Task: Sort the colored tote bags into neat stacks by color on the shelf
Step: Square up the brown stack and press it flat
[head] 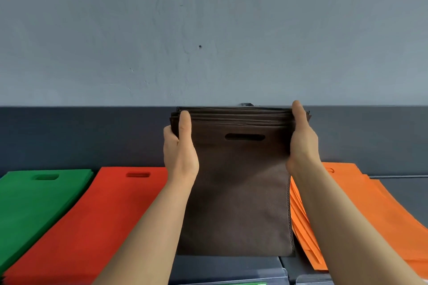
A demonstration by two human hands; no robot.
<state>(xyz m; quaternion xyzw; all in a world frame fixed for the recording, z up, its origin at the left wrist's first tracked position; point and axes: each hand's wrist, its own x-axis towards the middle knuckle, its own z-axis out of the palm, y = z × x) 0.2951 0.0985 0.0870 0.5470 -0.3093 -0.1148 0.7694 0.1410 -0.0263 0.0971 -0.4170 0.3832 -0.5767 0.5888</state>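
Left hand (179, 148) grips the top left corner of the brown bags (238, 192), thumb on the front face, fingers curled behind. Right hand (301, 141) does the same on the top right corner. The bundle is pinched between both hands, top end raised and lower end down near my wrists at the shelf (407, 194); I can't tell if that end rests on it.

The top edges between my thumbs are fanned, not flush. The handle slot (244, 137) sits just below them.

Just outside my left forearm is the red stack (92, 215), with the green stack (30, 201) beyond it. Outside my right forearm is the orange stack (370, 203), already splayed at its near side and partly under my arm.

Risks, as I judge them:
- The thin fabric is slippery, so easing either grip could let the inner bags slide out or fan more.
- Lowering the bundle crooked could overlap red or orange.
- My right forearm could drag the loose orange layers further out.
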